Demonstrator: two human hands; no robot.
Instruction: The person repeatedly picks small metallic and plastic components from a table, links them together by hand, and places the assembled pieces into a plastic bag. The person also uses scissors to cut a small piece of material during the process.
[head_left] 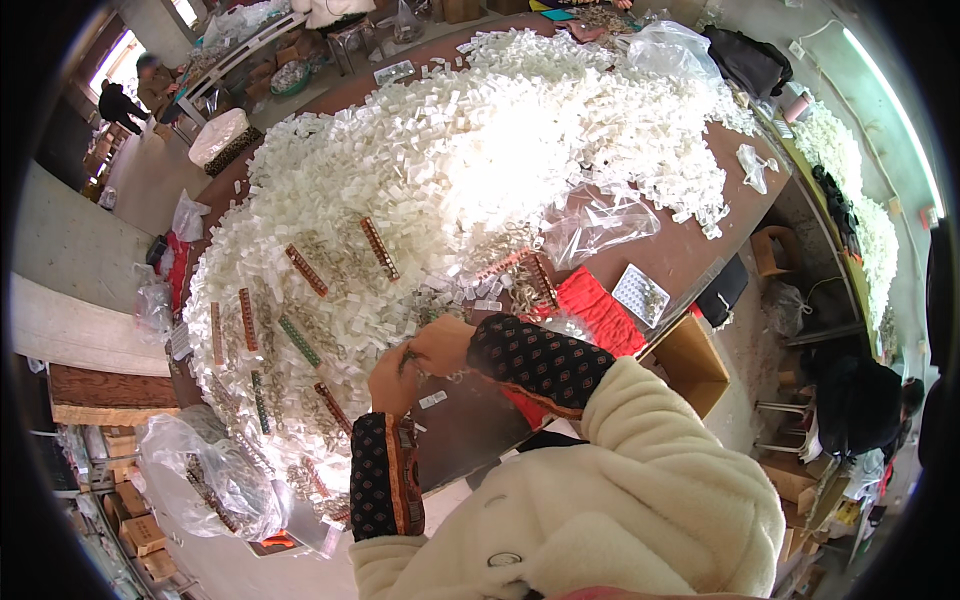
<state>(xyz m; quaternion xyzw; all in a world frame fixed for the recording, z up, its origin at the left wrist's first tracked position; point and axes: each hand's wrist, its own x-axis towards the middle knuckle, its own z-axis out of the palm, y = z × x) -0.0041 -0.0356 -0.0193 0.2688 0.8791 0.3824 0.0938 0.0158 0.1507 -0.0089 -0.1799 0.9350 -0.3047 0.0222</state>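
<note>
currently holding the left hand [392, 388] and the right hand [444, 343] close together over the near edge of a broad pile of whitish plastic pieces [400, 150], and wearing dark patterned sleeves [540, 358]. pinching a small greyish piece [407, 358] at the left fingertips, in between both hands, without making out its exact kind. curling the right fingers inward against the same spot, but not being able to tell if grasping the piece too. seeing a pale slip [433, 400] lying on the brown tabletop [465, 428], just right of the left hand. showing a reddish-brown strip [331, 407] lying at a slant near the left hand, on its outer side, and a green strip [299, 342] farther left and slightly beyond. finding a tangle of metal pieces [524, 296] beyond the right hand and to its right, beside a red cloth [600, 310] spreading over the tabletop there. noticing a white tray [630, 291] just past the cloth, farther right of the hands, and a clear plastic sheet [605, 228] lying crumpled beyond both. spotting an open cardboard box [700, 370] well right of the hands, at the tabletop's edge.
</note>
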